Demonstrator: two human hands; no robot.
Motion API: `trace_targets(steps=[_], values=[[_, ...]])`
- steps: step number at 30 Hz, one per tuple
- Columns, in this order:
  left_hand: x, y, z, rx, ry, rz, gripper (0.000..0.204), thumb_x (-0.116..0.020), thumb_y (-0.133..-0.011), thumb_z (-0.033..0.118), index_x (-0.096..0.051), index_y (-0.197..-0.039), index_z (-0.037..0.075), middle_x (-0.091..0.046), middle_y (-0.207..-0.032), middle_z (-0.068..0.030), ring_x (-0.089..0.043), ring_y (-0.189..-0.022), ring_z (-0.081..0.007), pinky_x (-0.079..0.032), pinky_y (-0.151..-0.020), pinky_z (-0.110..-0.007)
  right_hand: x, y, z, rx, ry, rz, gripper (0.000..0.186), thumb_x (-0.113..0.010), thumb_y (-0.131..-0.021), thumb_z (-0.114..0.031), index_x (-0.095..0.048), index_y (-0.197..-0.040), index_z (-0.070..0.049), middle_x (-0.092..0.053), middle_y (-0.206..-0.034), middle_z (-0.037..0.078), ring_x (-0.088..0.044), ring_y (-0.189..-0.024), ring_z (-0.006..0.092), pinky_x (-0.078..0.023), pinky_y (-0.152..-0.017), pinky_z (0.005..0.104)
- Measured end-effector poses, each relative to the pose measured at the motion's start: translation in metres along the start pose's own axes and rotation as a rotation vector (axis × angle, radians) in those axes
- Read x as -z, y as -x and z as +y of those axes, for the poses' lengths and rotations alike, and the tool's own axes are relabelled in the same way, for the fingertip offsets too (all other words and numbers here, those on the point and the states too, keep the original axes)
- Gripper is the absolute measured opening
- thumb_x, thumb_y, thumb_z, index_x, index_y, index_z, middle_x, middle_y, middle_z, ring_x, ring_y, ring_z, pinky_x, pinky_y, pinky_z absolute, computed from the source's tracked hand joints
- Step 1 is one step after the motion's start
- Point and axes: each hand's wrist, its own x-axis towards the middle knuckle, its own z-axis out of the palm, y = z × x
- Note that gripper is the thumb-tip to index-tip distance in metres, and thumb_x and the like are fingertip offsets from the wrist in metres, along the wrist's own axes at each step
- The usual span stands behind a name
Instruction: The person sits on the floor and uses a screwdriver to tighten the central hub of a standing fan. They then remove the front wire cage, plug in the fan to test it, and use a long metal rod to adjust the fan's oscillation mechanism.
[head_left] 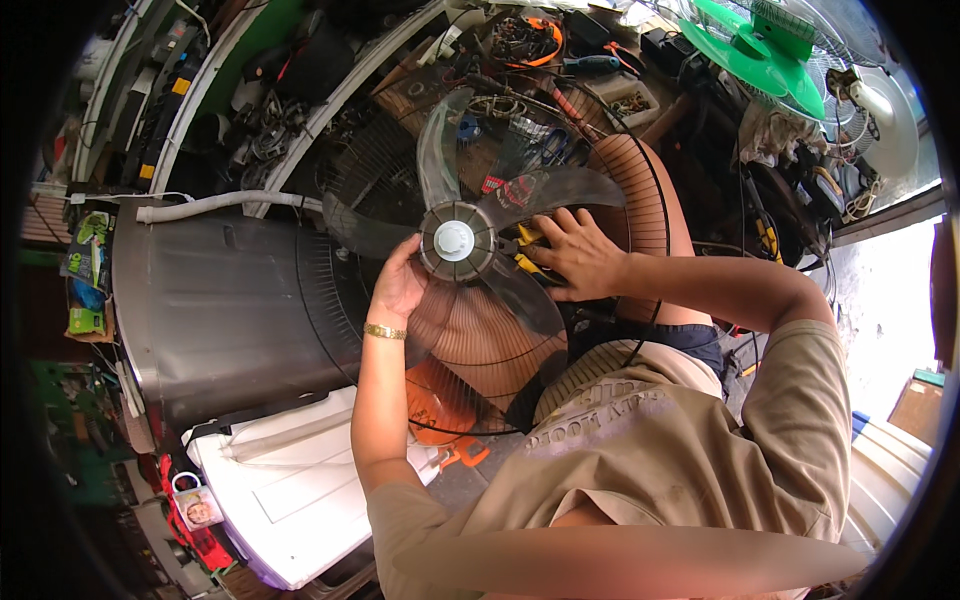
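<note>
A large fan with smoky see-through blades lies across my lap, facing up inside its black wire guard. At its middle sits a ribbed grey hub with a round white cap. My left hand, wearing a gold bracelet at the wrist, grips the hub's left side; part of its fingers is hidden behind. On the opposite side, my right hand holds yellow-handled pliers, their dark jaws against or very close to the hub's edge.
A dark metal cabinet stands at the left, with a white box below it. An orange plastic object shows beneath the guard. Tools and a parts tray crowd the far side. A green-bladed fan is at the far right.
</note>
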Motion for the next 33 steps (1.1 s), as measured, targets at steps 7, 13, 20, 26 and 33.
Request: trace_targets(steps=[7,13,20,26,33], values=[[-0.015,0.014,-0.008,-0.053,-0.066,0.07,0.041,-0.052,-0.096,0.029,-0.052,-0.125,0.0,-0.059,-0.123,-0.0108,-0.056,-0.115,-0.0212,-0.045,-0.099,-0.038,-0.004,0.006,-0.013,-0.075,-0.008,-0.022,0.065,-0.071,-0.068,-0.046,-0.059,-0.124,-0.015,-0.043,-0.122,0.013,-0.041,-0.106,0.0296,-0.035,-0.083,0.042],[-0.02,0.014,-0.012,-0.127,-0.07,0.173,0.038,-0.056,-0.095,0.028,-0.055,-0.121,0.002,-0.06,-0.121,-0.009,-0.056,-0.113,-0.02,-0.046,-0.097,-0.037,-0.013,-0.005,-0.01,-0.04,-0.03,-0.035,0.066,-0.068,-0.072,-0.049,-0.059,-0.123,-0.009,-0.04,-0.13,0.018,-0.04,-0.107,0.0323,-0.033,-0.087,0.0439],[-0.009,0.009,-0.006,-0.064,-0.073,0.19,0.034,-0.059,-0.093,0.027,-0.057,-0.117,0.003,-0.061,-0.117,-0.0079,-0.058,-0.109,-0.0196,-0.047,-0.095,-0.038,-0.01,-0.006,-0.013,-0.015,-0.037,-0.016,0.055,-0.071,-0.072,-0.042,-0.062,-0.116,-0.01,-0.041,-0.13,0.015,-0.04,-0.107,0.0316,-0.034,-0.085,0.0432],[-0.013,0.01,-0.009,-0.101,-0.118,0.218,0.031,-0.058,-0.094,0.025,-0.058,-0.116,0.003,-0.062,-0.116,-0.0084,-0.058,-0.109,-0.0202,-0.05,-0.092,-0.039,-0.015,-0.007,-0.02,-0.077,-0.002,0.04,0.054,-0.071,-0.071,-0.039,-0.062,-0.117,-0.011,-0.04,-0.128,0.014,-0.041,-0.105,0.0313,-0.036,-0.083,0.0417],[-0.019,0.018,-0.013,-0.135,-0.142,0.204,0.038,-0.05,-0.098,0.027,-0.051,-0.126,0.001,-0.057,-0.126,-0.0089,-0.053,-0.117,-0.0195,-0.042,-0.102,-0.036,-0.011,-0.017,-0.016,-0.017,-0.033,0.111,0.058,-0.075,-0.069,-0.038,-0.056,-0.115,-0.008,-0.041,-0.121,0.014,-0.043,-0.102,0.033,-0.038,-0.08,0.0422]])
